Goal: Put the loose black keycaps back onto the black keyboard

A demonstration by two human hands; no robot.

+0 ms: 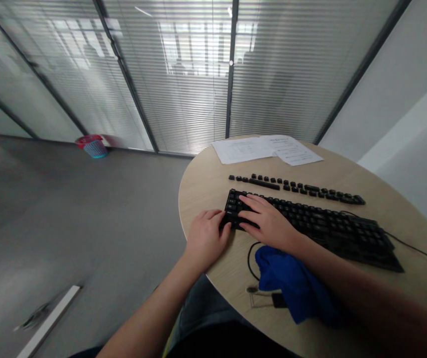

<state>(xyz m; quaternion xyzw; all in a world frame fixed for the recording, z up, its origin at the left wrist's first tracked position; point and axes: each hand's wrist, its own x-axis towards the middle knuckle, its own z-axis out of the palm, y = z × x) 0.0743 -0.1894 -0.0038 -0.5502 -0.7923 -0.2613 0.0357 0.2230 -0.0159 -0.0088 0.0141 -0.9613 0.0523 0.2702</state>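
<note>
A black keyboard (pixel 325 221) lies at a slant across the round wooden table. My left hand (pixel 206 236) holds the keyboard's left end, its thumb along the near corner and its fingers at the side edge. Over the keys at that same end rests my right hand (pixel 266 221), fingers stretched and apart, the tips touching the keys. What lies under its palm is hidden. Behind the keyboard, loose black keycaps (pixel 286 188) are laid out in two rows, with a long space bar (pixel 264 184) among them. A crumpled blue cloth (pixel 295 278) lies under my right forearm.
Printed sheets (pixel 247 150) lie at the table's (pixel 202 184) far side. A small wire tool (pixel 260 301) sits near the front edge, partly beside the cloth. The keyboard's cable (pixel 418 251) runs right. On the floor are a red-and-blue basket (pixel 94 147) and a white strip (pixel 51 320).
</note>
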